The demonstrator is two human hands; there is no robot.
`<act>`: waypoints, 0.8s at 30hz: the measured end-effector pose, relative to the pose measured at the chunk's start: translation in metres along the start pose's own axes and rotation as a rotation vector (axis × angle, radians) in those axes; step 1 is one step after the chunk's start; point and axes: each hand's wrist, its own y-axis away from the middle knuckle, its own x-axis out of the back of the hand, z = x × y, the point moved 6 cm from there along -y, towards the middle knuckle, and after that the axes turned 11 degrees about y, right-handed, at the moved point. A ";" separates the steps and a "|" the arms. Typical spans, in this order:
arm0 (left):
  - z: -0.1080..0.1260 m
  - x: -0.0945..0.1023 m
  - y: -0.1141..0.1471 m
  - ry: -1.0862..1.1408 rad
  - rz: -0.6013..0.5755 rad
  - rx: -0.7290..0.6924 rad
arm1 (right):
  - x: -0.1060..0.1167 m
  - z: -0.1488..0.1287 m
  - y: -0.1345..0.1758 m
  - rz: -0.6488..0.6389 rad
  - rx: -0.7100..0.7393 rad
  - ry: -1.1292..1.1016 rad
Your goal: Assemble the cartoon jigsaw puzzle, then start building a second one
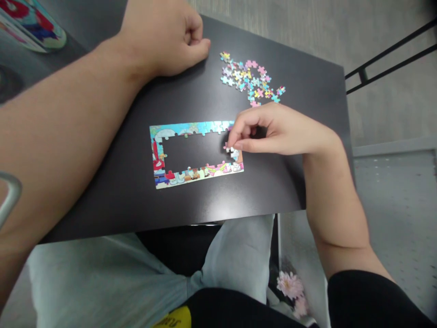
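Note:
A rectangular puzzle border point(186, 178) of joined pieces lies on the dark table, with bare tabletop showing inside it. At its right side, my right hand point(269, 130) has thumb and fingertips pinched on a small puzzle piece point(227, 148), against the border's inner edge. Fingers hide part of that piece and the border's upper right corner. My left hand point(170, 38) rests on the far left of the table, fingers curled in and nothing visible in them. Between the hands, toward the far side, loose puzzle pieces point(241, 77) lie in a scattered cluster.
The dark table point(191, 207) ends close to my lap. A colourful box or tin point(41, 27) stands at the upper left. Black metal bars point(385, 73) are beyond the table's right edge. Pink flowers point(290, 286) sit below, beside my leg.

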 end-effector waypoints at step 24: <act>0.007 -0.004 0.004 -0.068 -0.019 0.056 | -0.005 -0.010 -0.004 -0.047 -0.096 0.132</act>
